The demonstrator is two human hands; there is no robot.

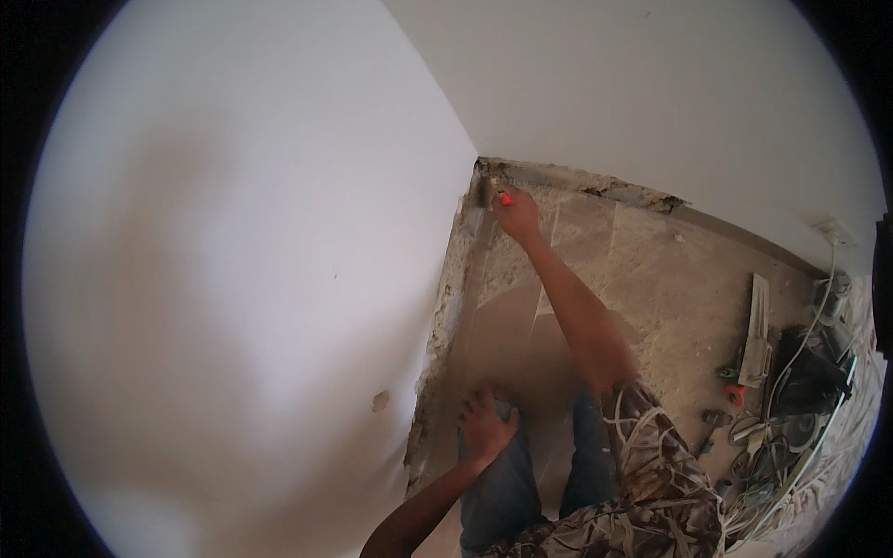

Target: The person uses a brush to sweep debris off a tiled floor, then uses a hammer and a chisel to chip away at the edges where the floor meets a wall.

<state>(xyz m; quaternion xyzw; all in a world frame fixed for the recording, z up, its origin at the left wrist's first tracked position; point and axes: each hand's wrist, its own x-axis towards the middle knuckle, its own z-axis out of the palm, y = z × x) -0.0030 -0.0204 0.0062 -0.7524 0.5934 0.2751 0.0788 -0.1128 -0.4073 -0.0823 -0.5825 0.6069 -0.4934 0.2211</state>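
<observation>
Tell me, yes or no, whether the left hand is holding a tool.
No, the left hand rests with its fingers spread on the jeans at the knee.

Red-handled hand tool [506, 199], slim; bright orange-red butt end showing out of right hand [518, 219], rest mostly hidden by fingers; working end too dark and small to tell its kind. Held low at far left corner of floor [651, 270], close to stripped wall base [456, 251]. Wall base: bare, rough, grey-beige, ragged upper edge, crumbly; runs along left edge of floor and part of far edge, darkest at corner where both meet.
</observation>
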